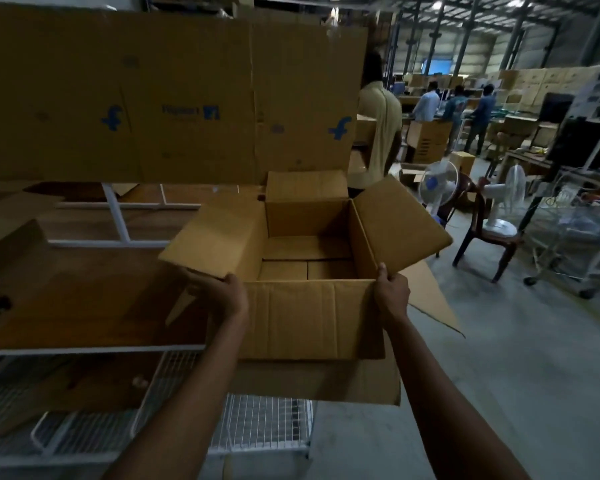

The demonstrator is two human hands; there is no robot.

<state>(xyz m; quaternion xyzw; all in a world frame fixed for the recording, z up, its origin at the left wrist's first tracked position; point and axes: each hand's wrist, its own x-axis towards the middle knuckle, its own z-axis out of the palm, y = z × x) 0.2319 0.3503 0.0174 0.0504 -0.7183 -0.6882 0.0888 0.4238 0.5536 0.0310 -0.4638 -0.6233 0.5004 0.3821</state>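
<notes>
Head view: two hands held an open box [309,317] by its near corners.

The left hand [219,292] gripped the near left corner, its fingers curled out of sight under the left flap [215,237]. The right hand [390,292] clamped the near right corner, thumb hooked over the rim and fingers wrapped round the outside, below the right flap [399,223]. The near wall ran straight across from one set of fingers to the other, and the rest of the box stretched away beyond them, mouth up and nothing inside. Neither hand was nearer; both sat level on it. I couldn't judge which side of the box was the longer. It hung past the right end of the table [94,306]; whether it rested on anything I couldn't tell.
</notes>
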